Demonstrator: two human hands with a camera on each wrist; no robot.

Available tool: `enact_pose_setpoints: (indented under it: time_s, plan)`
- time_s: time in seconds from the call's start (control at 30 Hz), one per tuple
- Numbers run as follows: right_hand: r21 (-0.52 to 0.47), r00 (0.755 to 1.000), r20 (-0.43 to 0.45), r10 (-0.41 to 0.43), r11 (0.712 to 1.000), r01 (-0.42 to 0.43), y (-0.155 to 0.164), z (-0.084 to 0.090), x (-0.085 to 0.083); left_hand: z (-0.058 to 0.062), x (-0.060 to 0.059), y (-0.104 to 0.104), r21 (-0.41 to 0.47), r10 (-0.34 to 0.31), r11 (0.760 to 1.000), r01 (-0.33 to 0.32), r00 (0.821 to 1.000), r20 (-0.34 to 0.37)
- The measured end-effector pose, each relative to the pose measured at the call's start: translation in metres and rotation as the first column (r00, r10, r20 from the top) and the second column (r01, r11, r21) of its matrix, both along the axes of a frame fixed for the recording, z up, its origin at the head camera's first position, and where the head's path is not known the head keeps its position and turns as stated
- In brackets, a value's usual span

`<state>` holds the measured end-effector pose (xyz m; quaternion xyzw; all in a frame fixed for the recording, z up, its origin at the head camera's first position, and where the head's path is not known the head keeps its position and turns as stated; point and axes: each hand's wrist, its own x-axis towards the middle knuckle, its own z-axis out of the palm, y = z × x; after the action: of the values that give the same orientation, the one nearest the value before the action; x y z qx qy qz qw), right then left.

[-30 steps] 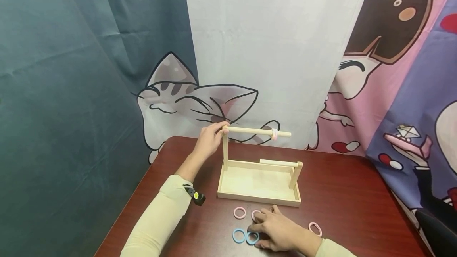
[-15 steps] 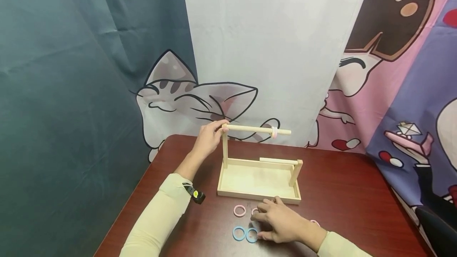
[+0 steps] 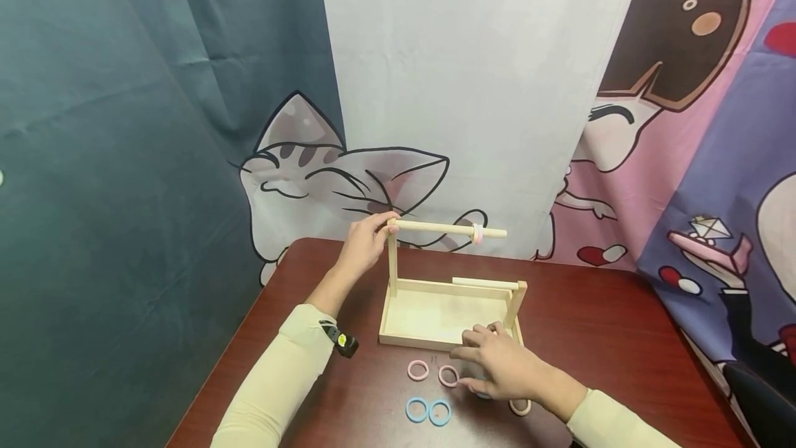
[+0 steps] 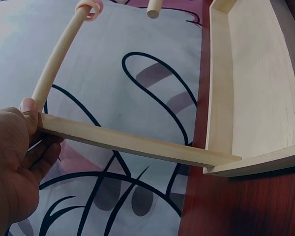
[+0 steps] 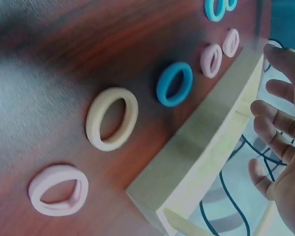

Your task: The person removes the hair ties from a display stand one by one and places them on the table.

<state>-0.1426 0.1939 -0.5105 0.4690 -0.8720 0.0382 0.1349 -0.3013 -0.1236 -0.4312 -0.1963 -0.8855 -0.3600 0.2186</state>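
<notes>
My left hand (image 3: 375, 232) grips the left end of a wooden rod (image 3: 444, 228) where it meets the upright post (image 3: 392, 261) of a wooden tray stand (image 3: 448, 346). A pink ring (image 3: 477, 233) hangs on the rod near its right end. In the left wrist view my thumb (image 4: 30, 109) presses the rod (image 4: 56, 56) at the post (image 4: 132, 143). My right hand (image 3: 484, 357) hovers over the table by the tray's front edge, fingers spread and holding nothing. Below it, the right wrist view shows a blue ring (image 5: 174, 83) and a cream ring (image 5: 112, 118).
Loose rings lie on the dark red table (image 3: 597, 337): two pink (image 3: 418, 370) (image 3: 448, 375), two blue (image 3: 416, 409) (image 3: 439, 413), one cream (image 3: 519, 406). Another pink ring (image 5: 58, 190) shows in the right wrist view. Printed curtains hang behind the table.
My right hand has left the blue rings and moved right and forward to the tray's front edge. The left hand has kept its hold on the rod.
</notes>
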Motion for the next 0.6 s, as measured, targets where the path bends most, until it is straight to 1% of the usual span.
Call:
enact_pose_setpoints:
  time_s: [0.13, 0.27, 0.6]
  plan:
    - [-0.008, 0.999, -0.036, -0.018, 1.000, 0.017, 0.003, 0.010, -0.006, 0.000, 0.000, 0.000, 0.004, 0.001, 1.000, -0.001, 1.000, 0.004]
    - [-0.022, 0.999, -0.043, -0.028, 0.999, 0.027, 0.007, 0.018, -0.012, 0.001, -0.001, 0.000, 0.004, -0.001, 1.000, 0.001, 1.000, 0.003]
    - [-0.069, 0.997, -0.005, -0.082, 0.994, 0.082, 0.018, 0.034, -0.025, 0.000, 0.001, 0.001, 0.013, -0.004, 1.000, 0.004, 1.000, 0.009]
